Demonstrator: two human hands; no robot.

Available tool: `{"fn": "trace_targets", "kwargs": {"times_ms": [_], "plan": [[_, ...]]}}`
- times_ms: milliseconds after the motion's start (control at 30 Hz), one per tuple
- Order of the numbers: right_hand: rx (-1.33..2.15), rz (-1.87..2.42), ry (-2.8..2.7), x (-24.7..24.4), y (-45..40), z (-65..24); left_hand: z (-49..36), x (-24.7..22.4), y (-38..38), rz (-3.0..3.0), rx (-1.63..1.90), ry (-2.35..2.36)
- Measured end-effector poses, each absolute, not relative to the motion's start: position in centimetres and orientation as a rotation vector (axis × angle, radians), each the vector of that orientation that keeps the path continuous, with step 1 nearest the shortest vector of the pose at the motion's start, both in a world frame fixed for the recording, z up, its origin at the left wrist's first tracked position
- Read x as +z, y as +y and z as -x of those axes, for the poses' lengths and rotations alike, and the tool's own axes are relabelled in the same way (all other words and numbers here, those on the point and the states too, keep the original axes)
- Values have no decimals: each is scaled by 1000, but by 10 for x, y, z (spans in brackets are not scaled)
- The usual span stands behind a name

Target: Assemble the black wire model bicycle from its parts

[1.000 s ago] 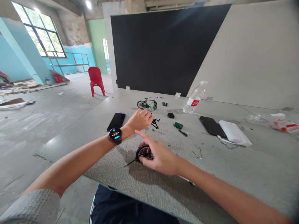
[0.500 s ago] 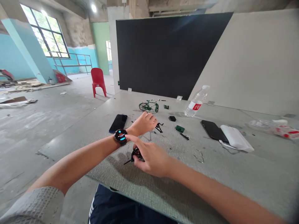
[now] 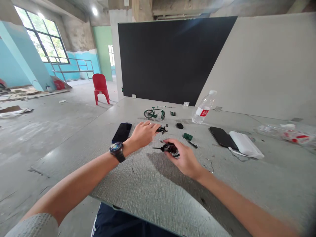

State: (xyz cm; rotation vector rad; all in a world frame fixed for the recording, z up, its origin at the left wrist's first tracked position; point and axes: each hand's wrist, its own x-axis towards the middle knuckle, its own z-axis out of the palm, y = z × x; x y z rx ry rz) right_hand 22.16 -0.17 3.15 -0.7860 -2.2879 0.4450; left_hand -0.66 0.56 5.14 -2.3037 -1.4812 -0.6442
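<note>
In the head view my right hand (image 3: pixel 185 158) grips a small black model bicycle wheel (image 3: pixel 172 149) between thumb and fingers; a thin black rod sticks out from its fork to the left. My left hand (image 3: pixel 144 133), with a black watch (image 3: pixel 117 150) on its wrist, has its fingers closed on a black model bicycle part (image 3: pixel 162 129), partly hidden by the fingertips. The two parts are apart, the wheel nearer to me. Beyond the hands a green model bicycle (image 3: pixel 154 113) stands upright on the table.
A phone (image 3: pixel 121 132) lies left of my left hand. To the right are a green piece (image 3: pixel 187 136), a screwdriver (image 3: pixel 192 143), a black piece (image 3: pixel 179 125), a water bottle (image 3: pixel 204 108), a black phone (image 3: pixel 223 137) and a white case (image 3: pixel 245 144). A black panel (image 3: pixel 172 59) stands behind.
My right hand has moved from the watch on my left wrist, carrying the wheel forward and right. The watch display has changed. My left wrist has turned, and its hand sits slightly lower and left.
</note>
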Motion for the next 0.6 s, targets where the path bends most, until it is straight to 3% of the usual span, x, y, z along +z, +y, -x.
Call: {"fn": "trace_targets", "kwargs": {"times_ms": [233, 600], "plan": [[415, 877, -1920, 27, 8, -222, 18, 48, 14, 2685, -1480, -1750], [461, 853, -1758, 16, 8, -219, 20, 41, 15, 2872, -1906, -1815]]}}
